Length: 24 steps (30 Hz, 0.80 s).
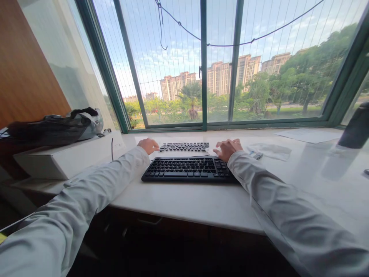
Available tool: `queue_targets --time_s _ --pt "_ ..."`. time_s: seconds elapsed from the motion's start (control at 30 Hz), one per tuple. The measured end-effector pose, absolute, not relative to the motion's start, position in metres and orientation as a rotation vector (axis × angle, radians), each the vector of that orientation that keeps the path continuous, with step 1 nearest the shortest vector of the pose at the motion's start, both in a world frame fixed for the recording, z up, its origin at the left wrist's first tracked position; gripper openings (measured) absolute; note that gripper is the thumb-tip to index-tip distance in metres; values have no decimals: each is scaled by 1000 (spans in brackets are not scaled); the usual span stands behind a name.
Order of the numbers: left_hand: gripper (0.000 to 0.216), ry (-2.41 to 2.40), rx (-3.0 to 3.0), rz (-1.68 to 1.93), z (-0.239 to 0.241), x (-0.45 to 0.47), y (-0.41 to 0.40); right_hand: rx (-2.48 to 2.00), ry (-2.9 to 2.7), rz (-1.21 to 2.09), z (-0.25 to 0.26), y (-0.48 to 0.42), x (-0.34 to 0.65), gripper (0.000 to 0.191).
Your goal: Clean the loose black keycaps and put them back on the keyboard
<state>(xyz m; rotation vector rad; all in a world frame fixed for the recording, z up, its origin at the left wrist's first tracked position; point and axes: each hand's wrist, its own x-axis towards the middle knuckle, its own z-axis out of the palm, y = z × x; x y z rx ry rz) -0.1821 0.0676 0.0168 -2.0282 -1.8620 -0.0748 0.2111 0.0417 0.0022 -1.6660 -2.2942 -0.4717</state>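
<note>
A black keyboard [187, 169] lies flat on the white counter [184, 200] in front of the window. Just behind it lies a thin pale sheet carrying rows of dark keys [184, 146]. My left hand [148, 145] is at the sheet's left end with its fingers curled in and the thumb toward the keys. At the sheet's right end, above the keyboard's number pad, my right hand [227, 148] has its fingers bent in a pinch. Both arms are in pale long sleeves. Exactly what the fingertips grip is hard to see.
A white box [57, 161] at the left carries a black bag [52, 129] and a pale rounded object [93, 121]. Right of my hands lie clear plastic wrapping [271, 151], a small dark item [256, 155] and a paper sheet [308, 134]. A dark cylinder [357, 127] stands far right.
</note>
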Motion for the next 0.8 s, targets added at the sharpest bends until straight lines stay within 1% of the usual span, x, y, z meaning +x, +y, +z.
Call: queue_targets --time_s 0.2,0.3,0.4,0.5,0.6,0.67,0.73,0.8 --pt "26 -1753 -2050 57 2 -163 87 -1785 -2400 -365 6 40 210 40" --pt "21 -1724 -2040 75 0 -161 84 -1816 -2417 -345 8 40 211 32" --pt "22 -1709 -2019 54 4 -161 77 -1821 -2384 -365 10 39 212 24" --pt "26 -1701 -1984 0 13 -160 65 -1800 -2235 -433 12 35 211 26" --pt "31 -1689 -1956 -107 29 -148 50 -1747 -1999 -454 16 30 207 34" --pt "31 -1656 -1931 -309 42 -131 38 -1699 -1848 -383 18 28 205 36" --pt "30 -1564 -1929 -488 54 -106 24 -1620 -1718 -213 18 29 203 35" --pt "28 -1428 -1964 -658 62 -77 11 -1462 -1621 27 16 31 201 32"
